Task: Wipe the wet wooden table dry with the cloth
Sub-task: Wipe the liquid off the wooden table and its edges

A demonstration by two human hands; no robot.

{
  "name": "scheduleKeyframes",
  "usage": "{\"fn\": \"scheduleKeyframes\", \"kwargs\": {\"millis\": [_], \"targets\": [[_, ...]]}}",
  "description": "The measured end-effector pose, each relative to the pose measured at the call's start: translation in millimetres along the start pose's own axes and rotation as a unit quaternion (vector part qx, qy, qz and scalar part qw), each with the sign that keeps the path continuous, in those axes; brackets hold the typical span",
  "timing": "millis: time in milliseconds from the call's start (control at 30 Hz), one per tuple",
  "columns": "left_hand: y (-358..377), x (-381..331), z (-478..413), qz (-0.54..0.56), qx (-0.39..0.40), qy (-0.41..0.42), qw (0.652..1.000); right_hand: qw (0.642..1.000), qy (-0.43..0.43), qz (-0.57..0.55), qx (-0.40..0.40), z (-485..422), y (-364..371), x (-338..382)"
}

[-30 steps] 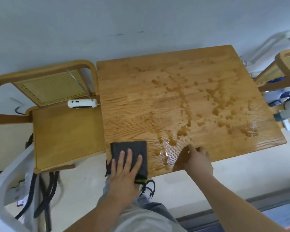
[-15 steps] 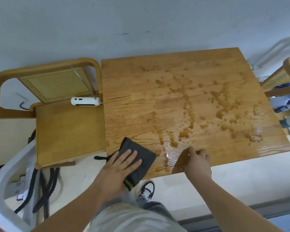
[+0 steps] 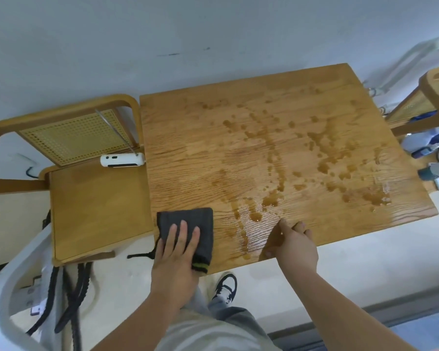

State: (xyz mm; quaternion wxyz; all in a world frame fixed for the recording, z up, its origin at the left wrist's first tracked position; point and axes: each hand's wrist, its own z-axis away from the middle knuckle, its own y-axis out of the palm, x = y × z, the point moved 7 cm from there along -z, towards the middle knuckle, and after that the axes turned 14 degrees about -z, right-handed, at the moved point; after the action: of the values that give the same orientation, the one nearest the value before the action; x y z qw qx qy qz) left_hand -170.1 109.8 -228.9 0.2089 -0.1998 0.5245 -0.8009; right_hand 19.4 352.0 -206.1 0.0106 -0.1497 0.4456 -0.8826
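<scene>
Dark grey folded cloth [image 3: 188, 224] lies at the square wooden table's [image 3: 188, 138] near-left corner, pressed flat under the left hand's [image 3: 176, 252] straight fingers. The right hand [image 3: 293, 245], fingers loosely curled, steadies the near edge, holding nothing. Wiping looks barely begun; next, sweep rightward through the water puddles [image 3: 271, 201].

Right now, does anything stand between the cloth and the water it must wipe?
Nothing visible: bare table separates the cloth from the nearest water. The right hand rests on the near edge just beyond it. The left hand presses the cloth flat.
</scene>
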Motion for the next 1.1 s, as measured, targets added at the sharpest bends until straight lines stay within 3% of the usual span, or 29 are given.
{"fn": "scheduleKeyframes", "kwargs": {"millis": [67,200,233,333,400,500,567,633,767,833,967,1033,1100], "targets": [[-1,-34,12,0.021,-0.001,0.022,1.000,1.000,-0.003,-0.011,-0.006,3,-1,-2],[-11,-53,18,-0.075,-0.023,0.248,0.965,0.999,-0.014,-0.038,-0.011,9,-3,-6],[-13,-42,9,-0.095,-0.019,0.251,0.963,0.999,-0.018,-0.048,-0.017,10,-4,-7],[-15,-25,-7,-0.054,-0.002,0.111,0.992,0.996,-0.019,-0.077,-0.035,14,-10,-13],[-9,-47,7,-0.025,0.009,0.110,0.994,0.998,-0.015,-0.061,-0.025,15,-8,-16],[-14,-84,21,-0.088,-0.012,0.313,0.946,1.000,-0.010,-0.029,-0.002,13,-7,-12],[-32,-82,5,-0.094,-0.017,0.391,0.915,1.000,-0.009,-0.019,0.003,10,-8,-8],[-37,-70,-26,-0.062,0.012,0.347,0.936,1.000,-0.005,-0.012,0.008,7,-8,-7],[-47,-79,-48,0.004,-0.014,0.161,0.987,1.000,0.014,-0.001,0.019,7,-4,-9],[-39,-103,-28,-0.010,0.020,0.186,0.982,1.000,0.013,0.003,0.016,9,-5,-7],[-41,-95,-20,-0.054,-0.006,0.395,0.917,1.000,0.001,0.019,0.008,11,-9,-5],[-46,-67,-59,-0.068,-0.007,0.370,0.926,1.000,0.004,0.002,0.013,10,-9,-5],[-60,-47,-84,-0.025,-0.027,0.228,0.973,1.000,0.013,-0.007,0.022,9,-10,-5]]}}
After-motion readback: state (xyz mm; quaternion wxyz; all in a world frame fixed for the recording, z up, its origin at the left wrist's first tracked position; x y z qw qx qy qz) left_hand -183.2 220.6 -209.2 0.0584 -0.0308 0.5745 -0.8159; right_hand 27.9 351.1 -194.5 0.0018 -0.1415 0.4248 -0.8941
